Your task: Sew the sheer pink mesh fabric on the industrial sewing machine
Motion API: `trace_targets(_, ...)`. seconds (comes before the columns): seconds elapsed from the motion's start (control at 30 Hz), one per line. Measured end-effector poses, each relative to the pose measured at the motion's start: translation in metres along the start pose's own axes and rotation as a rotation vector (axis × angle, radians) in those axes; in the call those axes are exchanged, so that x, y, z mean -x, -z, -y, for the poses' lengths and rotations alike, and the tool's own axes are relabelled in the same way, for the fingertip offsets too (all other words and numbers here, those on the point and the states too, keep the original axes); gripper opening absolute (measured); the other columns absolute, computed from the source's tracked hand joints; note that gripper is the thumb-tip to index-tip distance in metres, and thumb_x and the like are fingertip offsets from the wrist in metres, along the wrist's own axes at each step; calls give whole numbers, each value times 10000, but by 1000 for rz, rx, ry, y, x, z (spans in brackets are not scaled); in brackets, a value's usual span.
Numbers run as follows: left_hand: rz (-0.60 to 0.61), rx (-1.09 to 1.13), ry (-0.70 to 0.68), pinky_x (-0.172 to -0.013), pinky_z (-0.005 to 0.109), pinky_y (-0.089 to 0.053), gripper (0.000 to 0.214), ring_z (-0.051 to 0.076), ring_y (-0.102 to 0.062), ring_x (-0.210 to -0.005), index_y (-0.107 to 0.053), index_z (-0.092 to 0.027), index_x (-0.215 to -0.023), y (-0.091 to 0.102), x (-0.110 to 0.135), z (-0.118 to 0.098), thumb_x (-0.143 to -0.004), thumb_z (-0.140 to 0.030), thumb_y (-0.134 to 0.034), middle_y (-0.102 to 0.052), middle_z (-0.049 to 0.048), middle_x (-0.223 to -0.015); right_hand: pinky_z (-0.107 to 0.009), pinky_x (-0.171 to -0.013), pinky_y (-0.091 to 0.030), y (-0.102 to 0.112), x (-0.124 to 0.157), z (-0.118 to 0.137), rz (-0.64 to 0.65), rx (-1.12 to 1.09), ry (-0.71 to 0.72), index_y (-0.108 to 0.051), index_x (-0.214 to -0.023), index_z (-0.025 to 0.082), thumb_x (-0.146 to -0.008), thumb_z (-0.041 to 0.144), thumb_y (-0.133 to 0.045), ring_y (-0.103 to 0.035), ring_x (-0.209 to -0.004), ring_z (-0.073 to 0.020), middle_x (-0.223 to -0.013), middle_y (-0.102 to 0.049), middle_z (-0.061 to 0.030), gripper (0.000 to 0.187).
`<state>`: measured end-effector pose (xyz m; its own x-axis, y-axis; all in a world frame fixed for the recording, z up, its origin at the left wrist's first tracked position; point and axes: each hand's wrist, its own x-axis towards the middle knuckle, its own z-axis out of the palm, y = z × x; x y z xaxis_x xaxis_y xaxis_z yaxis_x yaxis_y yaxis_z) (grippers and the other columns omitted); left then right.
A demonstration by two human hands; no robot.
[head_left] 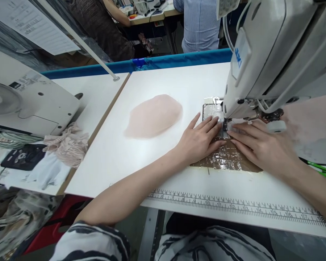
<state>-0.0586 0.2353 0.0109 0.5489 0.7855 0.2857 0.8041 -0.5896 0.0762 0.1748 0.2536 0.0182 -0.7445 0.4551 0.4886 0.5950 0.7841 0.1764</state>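
Observation:
My left hand [201,138] lies flat with its fingers stretched out, pressing a small pale piece of fabric [232,127] beside the presser foot [225,127] of the white sewing machine [271,58]. From the other side my right hand [260,145] rests flat, fingertips touching the same piece right at the needle. Both hands lie on a brown taped patch [228,159] of the table. The fabric under the fingers is mostly hidden.
A stack of pale pink fabric pieces [153,115] lies to the left on the white table [125,152]. A ruler strip [233,206] runs along the front edge. Lace trim [70,143] and another machine [29,101] sit far left. Two people work behind. Green scissors [324,170] lie right.

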Motion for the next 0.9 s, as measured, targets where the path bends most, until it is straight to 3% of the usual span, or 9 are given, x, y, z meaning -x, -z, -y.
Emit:
trace_targets(0.17,-60,0,12,-1228,476,-293,528,246,-526,-1360,-537,-70,-1383,1,2,-1,-1055,-453,-381,-590,118,-1418,-415,-771,-525,-5,3,-4,-14,-8,4,-702,-1192,159,-971,161,-499,-725,-914,-256,-1135,-749,-90,300)
trace_targets(0.27,-141,11,-22,-1197,466,-336,453,232,-609,-1264,-604,-87,-1303,2,4,0,-1042,-420,-443,-663,111,-1325,-419,-776,-524,0,3,-4,34,-61,-91,-736,-1130,165,-974,147,-433,-725,-877,-260,-1068,-766,-96,341)
trace_targets(0.4,-185,185,-222,-1148,457,-383,309,203,-663,-1171,-649,-168,-1240,9,4,-2,-998,-331,-547,-693,82,-1282,-405,-708,-548,21,3,-2,217,-581,-312,-790,-937,240,-958,308,-490,-710,-753,-244,-903,-779,-70,308)
trace_targets(0.5,-134,544,-295,-1060,403,-470,186,207,-623,-1237,-707,-201,-1085,16,5,-4,-944,-271,-608,-662,90,-1330,-324,-631,-567,32,3,-3,356,-1080,-442,-790,-863,290,-859,439,-667,-703,-697,-200,-831,-766,-26,193)
trace_targets(0.6,-8,974,-134,-985,388,-524,84,189,-694,-1059,-714,-216,-900,25,8,-1,-907,-281,-661,-758,58,-1055,-285,-593,-543,33,-2,-4,377,-1471,-725,-782,-777,278,-749,450,-792,-673,-641,-169,-771,-747,-28,175)
trace_targets(0.7,12,1187,87,-754,289,-561,182,119,-676,-735,-673,-196,-794,42,11,6,-919,-325,-651,-706,10,-776,-282,-665,-533,30,-7,-2,348,-1611,-849,-774,-763,252,-689,443,-846,-666,-681,-154,-767,-739,-36,217)
trace_targets(0.8,-122,1155,88,-502,192,-441,221,61,-556,-513,-643,-180,-753,69,11,13,-904,-336,-683,-606,-32,-613,-295,-680,-523,28,-12,7,363,-1594,-846,-772,-802,235,-688,446,-847,-657,-704,-156,-783,-733,-40,251)
trace_targets(0.9,-274,817,-93,-423,188,-323,158,35,-434,-418,-664,-180,-782,103,17,8,-862,-286,-749,-572,-62,-543,-301,-690,-521,28,-17,19,288,-1514,-765,-781,-773,234,-668,475,-845,-650,-748,-166,-853,-731,-46,270)
